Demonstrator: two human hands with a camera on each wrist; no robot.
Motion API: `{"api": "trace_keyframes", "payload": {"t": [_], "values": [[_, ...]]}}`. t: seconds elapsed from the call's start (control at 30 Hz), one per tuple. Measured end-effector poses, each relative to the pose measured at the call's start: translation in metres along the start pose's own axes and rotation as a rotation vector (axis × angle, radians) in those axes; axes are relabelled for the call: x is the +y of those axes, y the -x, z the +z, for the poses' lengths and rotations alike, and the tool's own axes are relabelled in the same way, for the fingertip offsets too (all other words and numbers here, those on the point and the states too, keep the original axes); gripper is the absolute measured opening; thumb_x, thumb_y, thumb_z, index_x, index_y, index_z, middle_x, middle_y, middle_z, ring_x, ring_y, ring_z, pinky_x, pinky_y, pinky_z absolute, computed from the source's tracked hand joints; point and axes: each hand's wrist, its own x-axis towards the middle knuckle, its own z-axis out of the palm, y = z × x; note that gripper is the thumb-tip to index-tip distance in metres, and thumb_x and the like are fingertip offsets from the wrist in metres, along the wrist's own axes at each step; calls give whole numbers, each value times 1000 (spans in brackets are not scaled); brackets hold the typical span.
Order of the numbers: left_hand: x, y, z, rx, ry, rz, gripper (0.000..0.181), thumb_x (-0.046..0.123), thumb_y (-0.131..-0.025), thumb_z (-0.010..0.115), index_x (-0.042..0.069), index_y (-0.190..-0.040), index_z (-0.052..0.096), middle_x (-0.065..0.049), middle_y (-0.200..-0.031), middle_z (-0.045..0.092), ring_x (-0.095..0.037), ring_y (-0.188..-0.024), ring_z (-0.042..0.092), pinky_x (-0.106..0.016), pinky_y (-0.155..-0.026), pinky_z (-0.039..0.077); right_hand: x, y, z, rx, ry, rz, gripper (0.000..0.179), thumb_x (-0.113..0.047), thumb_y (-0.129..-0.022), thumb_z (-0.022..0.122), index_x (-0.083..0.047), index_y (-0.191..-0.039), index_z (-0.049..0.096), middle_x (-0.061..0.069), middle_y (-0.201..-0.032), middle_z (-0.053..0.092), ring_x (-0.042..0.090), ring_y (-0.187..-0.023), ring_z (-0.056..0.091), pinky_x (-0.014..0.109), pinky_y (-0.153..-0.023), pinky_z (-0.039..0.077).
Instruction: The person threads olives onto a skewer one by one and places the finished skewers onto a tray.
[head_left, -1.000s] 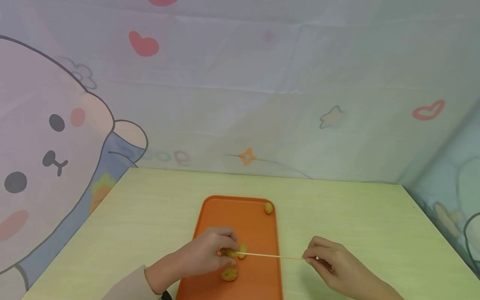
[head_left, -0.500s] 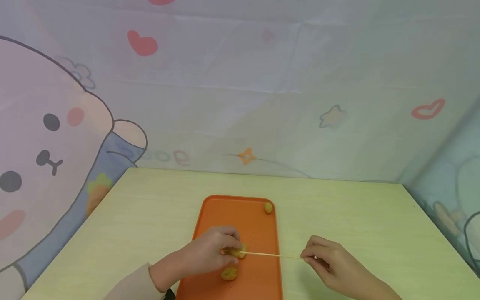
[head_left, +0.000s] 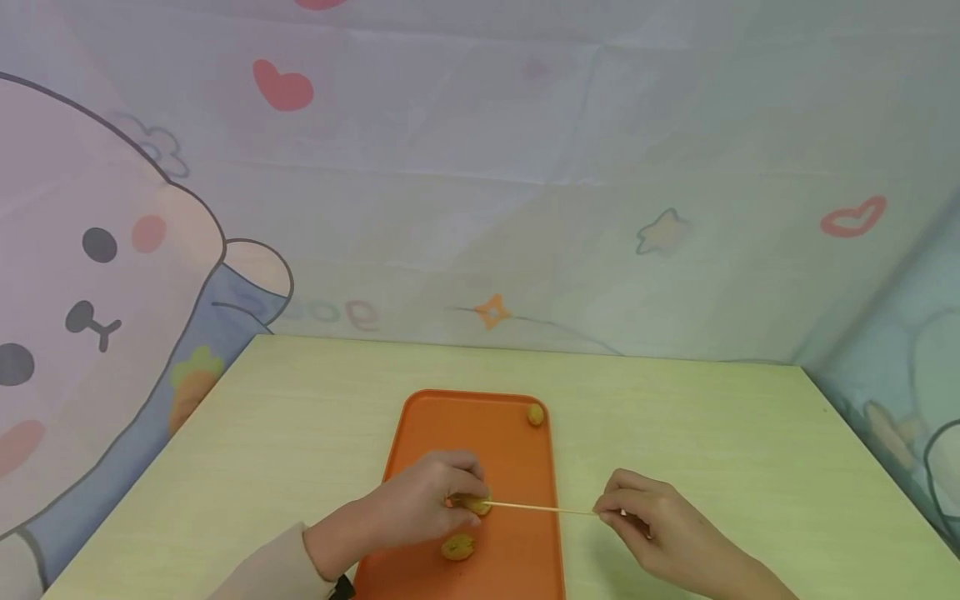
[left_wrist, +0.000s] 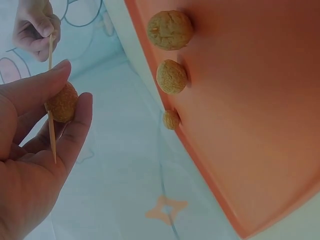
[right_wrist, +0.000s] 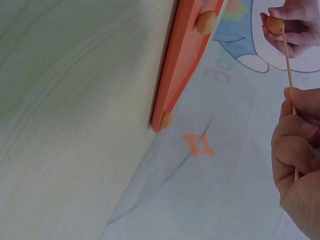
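A rough, brownish-yellow ball (left_wrist: 63, 102), like a fried meatball, is pinched between the thumb and fingers of my left hand (head_left: 431, 502) above the orange tray (head_left: 457, 421). A thin wooden skewer (head_left: 540, 507) runs from it to the right; its pointed end (left_wrist: 53, 145) emerges on the palm side in the left wrist view. My right hand (head_left: 660, 521) grips the skewer between thumb and curled fingers, right of the tray. Similar balls lie on the tray: a near one (head_left: 457, 547), a far-corner one (head_left: 535, 414) and a middle one (left_wrist: 171, 76), which my left hand overlaps in the head view.
A pale wood-grain table (head_left: 712, 425) carries the tray and extends on both sides of it. Behind it hangs a printed cloth backdrop (head_left: 450, 167) with a cartoon bear at the left. A dark cable (head_left: 930, 467) shows at the far right.
My right hand has shifted slightly left, and less skewer shows between the hands. My left hand has moved a little right, covering more of the middle ball in the head view.
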Motion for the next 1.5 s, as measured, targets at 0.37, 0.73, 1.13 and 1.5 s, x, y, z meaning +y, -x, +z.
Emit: {"api": "trace_keyframes", "payload": {"t": [0.37,0.73,1.13,1.5], "values": [[0,-3,0,-11,19,-2,17,-2,-80,75,0,-97,74,1,-93,57,-1,-76,52,-15,-68,50,-1,-4,2,-4,3,5,27,15,-82,65,-11,-92,66,-6,-86,54,-4,-60,41,4,-55,38],[0,-5,1,-2,10,14,17,-2,-79,76,0,-96,74,-1,-92,59,0,-74,51,-13,-66,48,0,-7,7,5,-5,1,29,17,-79,66,-10,-91,66,-3,-85,55,-3,-61,42,4,-55,37],[-2,-6,3,17,3,55,17,-3,-78,76,1,-95,74,0,-89,57,0,-72,49,-12,-64,47,1,-11,12,10,-14,0,32,21,-74,68,-7,-91,66,0,-83,55,-2,-60,42,5,-54,38],[-3,-9,7,18,5,75,15,-3,-77,77,0,-91,74,0,-86,56,-1,-70,47,-12,-62,46,-3,-15,16,-7,-34,51,31,20,-76,67,-8,-89,66,-1,-80,54,-2,-60,41,5,-53,38]]}}
